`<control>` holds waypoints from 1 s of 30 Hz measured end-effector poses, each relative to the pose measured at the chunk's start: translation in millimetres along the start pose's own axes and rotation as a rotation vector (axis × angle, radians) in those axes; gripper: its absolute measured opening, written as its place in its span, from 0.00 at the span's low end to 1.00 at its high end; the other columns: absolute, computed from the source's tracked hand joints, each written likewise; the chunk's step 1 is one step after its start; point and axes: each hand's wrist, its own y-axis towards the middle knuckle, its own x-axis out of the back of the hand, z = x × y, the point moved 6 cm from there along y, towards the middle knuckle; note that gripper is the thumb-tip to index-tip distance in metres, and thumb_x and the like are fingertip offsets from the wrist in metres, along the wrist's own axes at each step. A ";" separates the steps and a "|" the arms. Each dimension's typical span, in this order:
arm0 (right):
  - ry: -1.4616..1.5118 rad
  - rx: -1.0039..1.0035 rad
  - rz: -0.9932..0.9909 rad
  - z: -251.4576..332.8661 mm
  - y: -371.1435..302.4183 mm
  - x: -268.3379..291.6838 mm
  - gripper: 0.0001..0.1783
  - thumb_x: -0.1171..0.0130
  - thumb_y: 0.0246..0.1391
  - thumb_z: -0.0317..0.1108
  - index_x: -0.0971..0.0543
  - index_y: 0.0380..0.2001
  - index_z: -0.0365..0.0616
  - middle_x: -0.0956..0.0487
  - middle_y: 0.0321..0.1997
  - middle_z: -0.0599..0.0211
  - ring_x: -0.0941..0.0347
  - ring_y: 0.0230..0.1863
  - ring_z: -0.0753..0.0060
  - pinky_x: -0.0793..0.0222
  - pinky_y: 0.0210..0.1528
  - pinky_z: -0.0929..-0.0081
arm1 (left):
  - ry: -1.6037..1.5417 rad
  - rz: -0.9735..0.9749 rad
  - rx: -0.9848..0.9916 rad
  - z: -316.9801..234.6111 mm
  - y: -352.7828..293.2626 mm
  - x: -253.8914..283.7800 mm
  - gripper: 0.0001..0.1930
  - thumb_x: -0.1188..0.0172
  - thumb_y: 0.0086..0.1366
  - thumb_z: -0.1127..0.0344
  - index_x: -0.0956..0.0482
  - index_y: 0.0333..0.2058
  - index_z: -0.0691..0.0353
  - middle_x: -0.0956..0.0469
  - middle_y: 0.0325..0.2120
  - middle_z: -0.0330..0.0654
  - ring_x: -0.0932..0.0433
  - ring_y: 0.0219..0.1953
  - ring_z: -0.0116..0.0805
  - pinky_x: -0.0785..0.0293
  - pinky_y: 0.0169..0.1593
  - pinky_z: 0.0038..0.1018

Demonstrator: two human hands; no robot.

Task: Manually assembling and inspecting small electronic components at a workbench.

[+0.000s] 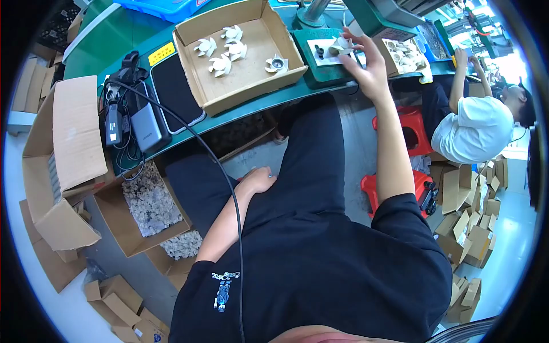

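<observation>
Right fingers (366, 46) hold white bladed plastic impeller (342, 46); brown cardboard box (250, 74) bounds left, green tabletop (257, 101) edge nearer; left fingers (265, 179) curled on lap (303, 186).

Matt cardboard box (251, 90); smooth impellers (219, 66).

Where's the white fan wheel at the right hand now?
Head view, upper right of centre: the white fan wheel is between the right hand's thumb and fingers, above the green base, right of the shallow cardboard tray.
</observation>
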 end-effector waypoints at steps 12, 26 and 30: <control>-0.319 0.601 -0.244 122.4 -26.9 -70.4 0.20 0.34 0.46 0.24 0.23 0.45 0.38 0.21 0.40 0.55 0.24 0.43 0.61 0.28 0.47 0.74 | -0.081 -0.205 -0.162 9.8 10.0 5.6 0.17 0.49 0.66 0.57 0.23 0.43 0.66 0.20 0.32 0.51 0.20 0.35 0.44 0.27 0.39 0.33; 0.179 0.041 0.470 93.0 -143.0 -141.9 0.13 0.34 0.46 0.25 0.21 0.37 0.37 0.22 0.37 0.59 0.25 0.39 0.60 0.29 0.43 0.71 | -1.448 0.129 -0.620 -79.3 -75.6 93.1 0.27 0.51 0.72 0.54 0.42 0.64 0.63 0.34 0.25 0.35 0.38 0.23 0.21 0.40 0.27 0.17; 0.320 -0.119 0.433 84.7 -143.1 -131.7 0.10 0.35 0.48 0.24 0.20 0.37 0.37 0.21 0.37 0.60 0.24 0.40 0.64 0.29 0.44 0.72 | -1.464 0.203 -0.674 -88.9 -82.7 92.5 0.29 0.52 0.72 0.54 0.46 0.66 0.61 0.35 0.25 0.35 0.38 0.23 0.22 0.41 0.27 0.18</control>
